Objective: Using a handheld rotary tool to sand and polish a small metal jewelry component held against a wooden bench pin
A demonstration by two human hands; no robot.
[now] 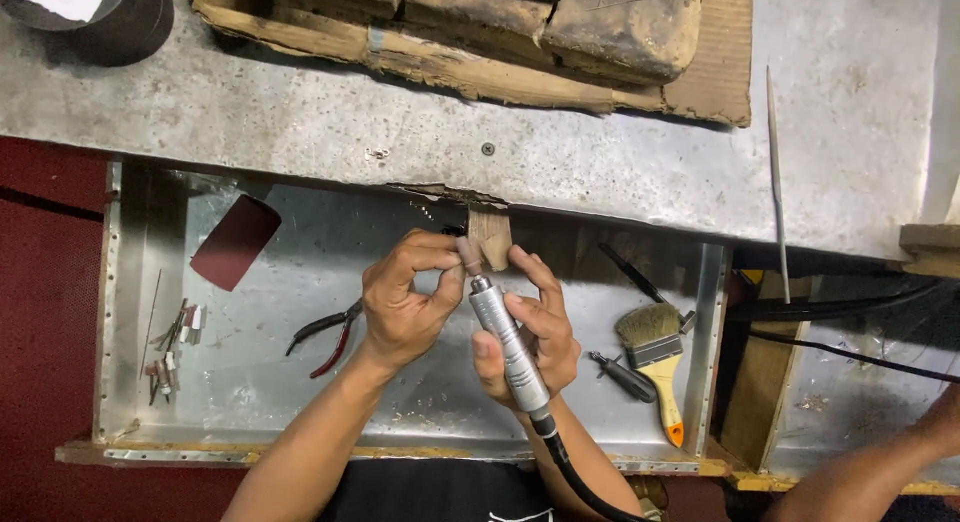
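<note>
While gripping a silver cylindrical rotary handpiece [508, 342] w/ a black flexible cable [580, 482] off its rear, the right hand [530, 332] has fingers wrapped round the barrel, tip up against a small worn wooden bench peg [490, 237] jutting from the front edge of the grey metal workbench [600, 152]. Left hand [405, 302] is curled narrow, thumb & forefinger pinched at the tool's tip; can't tell what tiny piece it holds. Both hands sit over a shiny sheet-metal tray [260, 372] below the bench edge. Red-handled pliers [325, 337] lie left of centre, yellow-handled paintbrush [655, 357] at the tray's right edge, small burrs [175, 347] near its left edge, dark red sandpaper scrap [235, 242] by the back-left corner. Thin steel needle file [777, 182] lies on the bench at right
</note>
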